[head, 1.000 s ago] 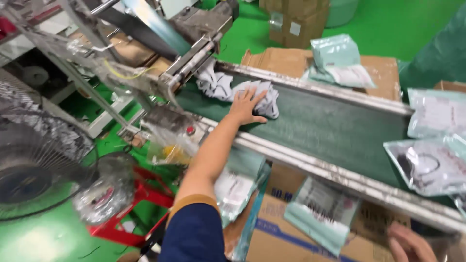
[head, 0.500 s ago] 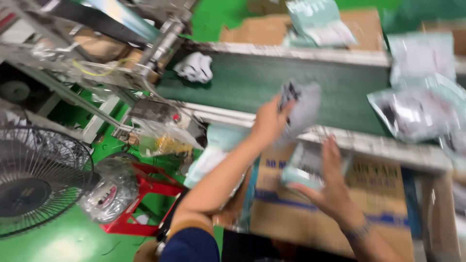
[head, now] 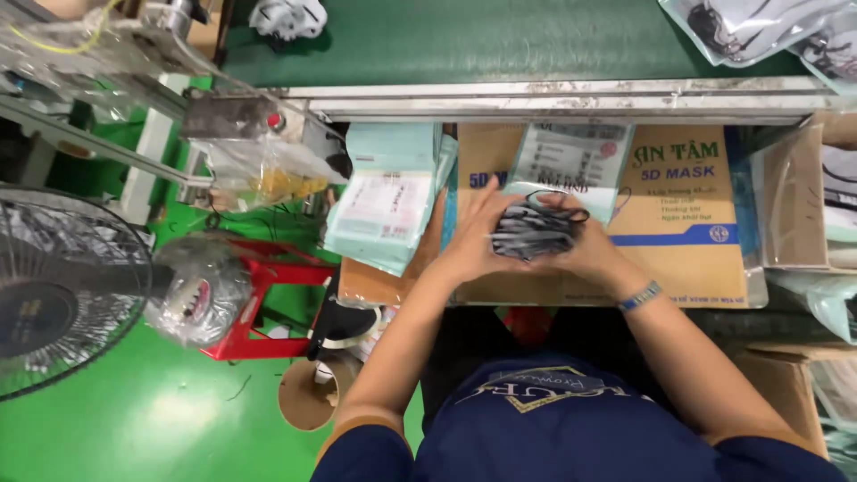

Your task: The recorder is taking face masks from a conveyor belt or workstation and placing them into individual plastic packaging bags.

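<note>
I see both hands pressed together around a small stack of grey face masks (head: 534, 234), low in front of my body. My left hand (head: 473, 239) cups the stack's left side and my right hand (head: 596, 248) closes on its right, apparently squaring the stack. Just beyond it a pale green pouch (head: 571, 165) lies flat on a printed cardboard box (head: 687, 241). Farther off runs the green conveyor belt (head: 500, 45), with another bundle (head: 286, 18) at its far left. A fan (head: 62, 295) stands left.

A single head-worn view is given, aimed steeply down and close over a cardboard box (head: 678, 241), with a green conveyor belt (head: 500, 40) at the top edge
</note>
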